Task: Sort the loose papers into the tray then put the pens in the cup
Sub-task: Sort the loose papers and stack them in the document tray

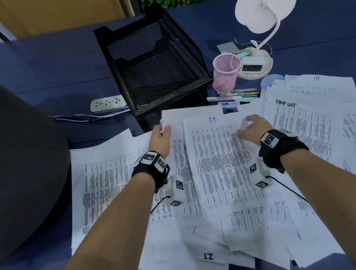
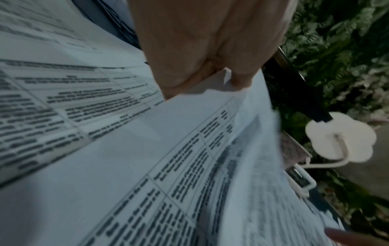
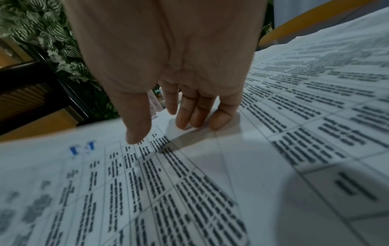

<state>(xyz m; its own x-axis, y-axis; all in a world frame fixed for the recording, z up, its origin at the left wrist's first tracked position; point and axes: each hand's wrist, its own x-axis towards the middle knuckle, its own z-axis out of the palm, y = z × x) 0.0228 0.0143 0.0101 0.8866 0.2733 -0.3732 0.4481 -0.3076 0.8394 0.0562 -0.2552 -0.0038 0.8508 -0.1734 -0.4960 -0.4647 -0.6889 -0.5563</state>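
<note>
Up close, the left hand [image 2: 202, 50] pinches the far corner of a printed sheet [image 2: 168, 149] between thumb and curled fingers, lifting that corner off the pile. The right hand [image 3: 168, 58] has its fingers [image 3: 197, 114] straight and close together, the thumb held apart, fingertips touching the sheet marked "IT" in blue [image 1: 216, 152].

Both hands sit at the far edge of the loose papers [image 1: 305, 131], which overlap across the near half of the dark blue table [image 1: 43, 68]. Just beyond the left hand stands the black mesh tray [image 1: 155, 57]. To its right is the pink mesh cup [image 1: 226, 71], upright, with the pens [image 1: 238, 94] lying side by side on the table in front of it. A white desk lamp [image 1: 264, 9] stands behind the cup, and a white power strip [image 1: 108, 104] lies left of the tray.
</note>
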